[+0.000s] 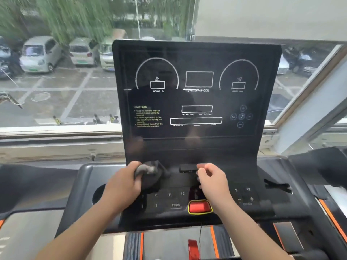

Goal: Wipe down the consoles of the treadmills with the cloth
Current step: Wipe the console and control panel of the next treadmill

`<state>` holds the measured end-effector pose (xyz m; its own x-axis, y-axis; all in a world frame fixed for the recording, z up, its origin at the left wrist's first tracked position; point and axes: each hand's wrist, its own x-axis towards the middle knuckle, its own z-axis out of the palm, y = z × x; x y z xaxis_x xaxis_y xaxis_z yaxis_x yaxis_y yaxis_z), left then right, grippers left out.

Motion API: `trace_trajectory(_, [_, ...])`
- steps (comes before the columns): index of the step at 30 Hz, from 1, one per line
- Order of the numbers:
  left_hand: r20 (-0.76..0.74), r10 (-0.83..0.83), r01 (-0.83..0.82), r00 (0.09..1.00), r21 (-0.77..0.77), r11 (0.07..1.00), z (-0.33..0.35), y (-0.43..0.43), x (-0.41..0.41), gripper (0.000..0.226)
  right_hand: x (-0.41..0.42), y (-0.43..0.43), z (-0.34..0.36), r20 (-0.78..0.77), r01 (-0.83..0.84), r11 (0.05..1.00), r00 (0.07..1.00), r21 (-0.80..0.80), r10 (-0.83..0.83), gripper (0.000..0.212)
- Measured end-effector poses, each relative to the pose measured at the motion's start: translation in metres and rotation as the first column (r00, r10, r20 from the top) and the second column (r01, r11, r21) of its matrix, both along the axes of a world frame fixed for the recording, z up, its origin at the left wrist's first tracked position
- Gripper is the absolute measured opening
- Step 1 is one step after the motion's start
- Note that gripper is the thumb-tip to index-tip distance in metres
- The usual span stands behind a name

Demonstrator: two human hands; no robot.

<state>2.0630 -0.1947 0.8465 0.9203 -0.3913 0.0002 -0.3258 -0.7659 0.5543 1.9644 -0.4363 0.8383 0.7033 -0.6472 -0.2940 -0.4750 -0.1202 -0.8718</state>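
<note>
Head view, read from the fingertips outward. Counts two hands, one cloth, one console.

Finds the left fingers (pixel 135 167) curled tight round a bunched dark grey cloth (pixel 152 168), their tips hidden in the folds. Places the left hand (pixel 124 184) at about 8 o'clock from the middle of the frame. Finds the right fingers (pixel 206 166) bent and slightly apart, tips just beside the right end of one small black block (pixel 186 168). Cannot tell through the blur whether they pinch it or only touch it. Places the right hand (pixel 214 182) at about 5 o'clock from the middle, near the left hand but apart from it.

Places the cloth on the ledge at the foot of the console (pixel 206 145), against the black surface. Runs its long axis roughly 9 to 3 o'clock, gripped end at 9, loose end spreading toward 3 and stopping just short of the block, which lies on the same ledge.

Shows the console panel upright and tilted back, long axis 12 to 6, face toward the camera, printed with two dial arcs and five outlined boxes.

Farther out, finds:
- one red button (pixel 199 206) ringed in yellow at 6 o'clock of the hands, flanked by number keys partly covered by both wrists
- one round cup holder (pixel 97 194) at 9 o'clock of the left hand
- one red clip (pixel 193 248) on a thin black cord at the bottom edge
- a window (pixel 56 102) from 9 to 12 o'clock behind the console, with several blurred parked cars (pixel 40 53) beyond it
</note>
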Motion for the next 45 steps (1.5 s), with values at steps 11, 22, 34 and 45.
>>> trace_trajectory(11, [0.389,-0.022,0.010,0.921,0.032,0.999,0.026,-0.085,0.023,0.019,0.009,-0.046,0.039,0.053,-0.010,0.994,0.998,-0.111,0.015,0.022])
trace_trajectory(22, [0.288,-0.169,0.167,0.942,0.033,0.985,0.034,-0.238,-0.018,0.019,-0.010,-0.131,0.050,0.104,0.058,0.995,0.993,-0.079,-0.050,0.021])
trace_trajectory(34, [-0.279,0.064,-0.260,0.958,-0.752,0.606,0.102,-0.251,-0.010,0.014,0.008,-0.179,0.088,0.272,0.186,0.978,0.950,-0.092,-0.155,0.013])
trace_trajectory(45, [0.579,0.129,0.067,0.805,-0.305,0.950,0.137,-0.248,0.070,0.057,0.064,-0.203,0.133,0.231,0.157,0.982,0.964,-0.107,-0.129,0.061])
